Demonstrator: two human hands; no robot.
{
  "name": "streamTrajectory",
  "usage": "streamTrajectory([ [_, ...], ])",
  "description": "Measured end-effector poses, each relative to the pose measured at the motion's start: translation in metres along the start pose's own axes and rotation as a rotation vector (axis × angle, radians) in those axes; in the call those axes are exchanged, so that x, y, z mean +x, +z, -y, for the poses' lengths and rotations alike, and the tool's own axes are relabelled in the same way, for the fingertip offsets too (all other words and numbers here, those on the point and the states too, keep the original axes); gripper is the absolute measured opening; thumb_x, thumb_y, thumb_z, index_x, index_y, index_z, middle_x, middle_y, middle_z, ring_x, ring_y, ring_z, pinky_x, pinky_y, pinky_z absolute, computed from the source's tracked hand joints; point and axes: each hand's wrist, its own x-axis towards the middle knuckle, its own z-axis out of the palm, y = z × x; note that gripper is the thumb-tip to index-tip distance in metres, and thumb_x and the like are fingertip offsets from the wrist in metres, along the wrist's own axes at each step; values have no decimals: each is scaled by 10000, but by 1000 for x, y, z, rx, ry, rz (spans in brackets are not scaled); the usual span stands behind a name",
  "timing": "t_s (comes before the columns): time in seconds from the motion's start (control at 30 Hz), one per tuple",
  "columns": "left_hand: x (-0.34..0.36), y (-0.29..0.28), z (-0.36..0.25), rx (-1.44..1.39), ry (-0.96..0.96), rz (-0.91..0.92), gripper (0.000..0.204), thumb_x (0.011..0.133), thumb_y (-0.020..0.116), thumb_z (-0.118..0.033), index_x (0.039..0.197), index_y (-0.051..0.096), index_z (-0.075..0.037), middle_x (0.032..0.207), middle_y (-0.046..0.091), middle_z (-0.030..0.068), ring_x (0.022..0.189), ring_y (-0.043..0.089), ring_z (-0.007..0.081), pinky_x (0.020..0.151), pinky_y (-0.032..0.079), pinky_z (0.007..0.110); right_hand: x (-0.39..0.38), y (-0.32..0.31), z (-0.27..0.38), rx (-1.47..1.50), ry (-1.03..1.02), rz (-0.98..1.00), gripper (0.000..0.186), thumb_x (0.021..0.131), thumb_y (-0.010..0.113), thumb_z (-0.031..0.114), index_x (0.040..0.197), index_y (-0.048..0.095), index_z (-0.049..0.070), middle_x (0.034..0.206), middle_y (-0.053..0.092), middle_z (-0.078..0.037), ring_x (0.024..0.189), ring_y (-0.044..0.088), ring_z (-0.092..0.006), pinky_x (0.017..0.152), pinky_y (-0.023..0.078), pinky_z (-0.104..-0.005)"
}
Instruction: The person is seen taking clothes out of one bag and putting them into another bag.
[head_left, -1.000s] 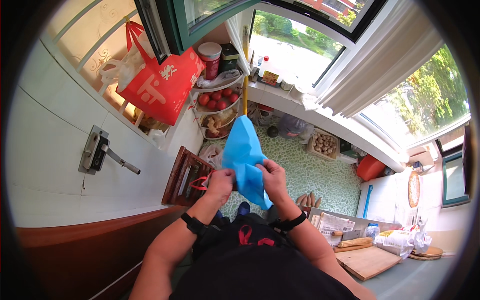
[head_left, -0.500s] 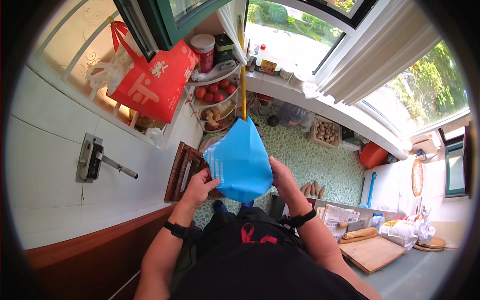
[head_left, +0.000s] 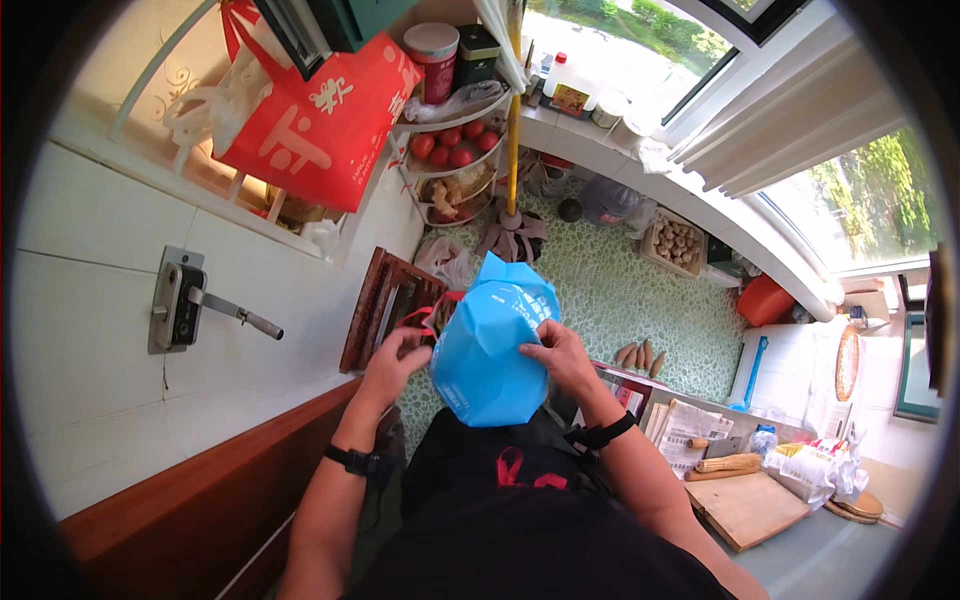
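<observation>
A light blue bag (head_left: 485,350) with pale print hangs upright in front of my body. My right hand (head_left: 562,355) pinches its right side between thumb and fingers. My left hand (head_left: 393,365) is just off the bag's left edge, its thumb and fingers apart. A thin red strap (head_left: 425,318) shows between the left fingertips and the bag; I cannot tell whether it belongs to the blue bag. The bag's far side is hidden.
Brown wooden slatted piece (head_left: 375,310) leans by the left wall. Beyond the bag stands a mop (head_left: 513,225). Sweet potatoes (head_left: 640,358) lie on the green floor. To the right, a cutting board (head_left: 750,508) rests on the counter. A red bag (head_left: 310,130) hangs upper left.
My left hand has come off the blue bag. The right hand has shifted inward on its side, the bag has turned, and a red strap now shows. My view has shifted slightly.
</observation>
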Motion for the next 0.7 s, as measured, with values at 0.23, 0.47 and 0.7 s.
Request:
streamTrajectory([
  [0.23,21,63,-10,-166,26,38,300,1010,674,-261,1027,730,32,828,684,0,755,580,62,678,484,263,-8,-4,-25,-223,-51,34,222,869,799,164,895,613,45,791,606,6,741,539,-86,669,470,-282],
  [0.47,5,82,-7,-172,-15,14,189,934,760,-168,930,735,20,741,664,-6,671,555,58,602,464,264,-22,3,-19,-455,-5,-43,332,894,775,309,937,637,10,751,616,-67,704,576,-144,659,488,-326],
  [0.7,-4,68,-4,-185,77,-445,272,865,823,-93,782,574,-22,689,585,-10,660,515,57,612,460,271,-33,11,-41,-347,-117,-279,243,946,736,144,819,580,7,674,503,5,649,451,-78,582,409,-288],
])
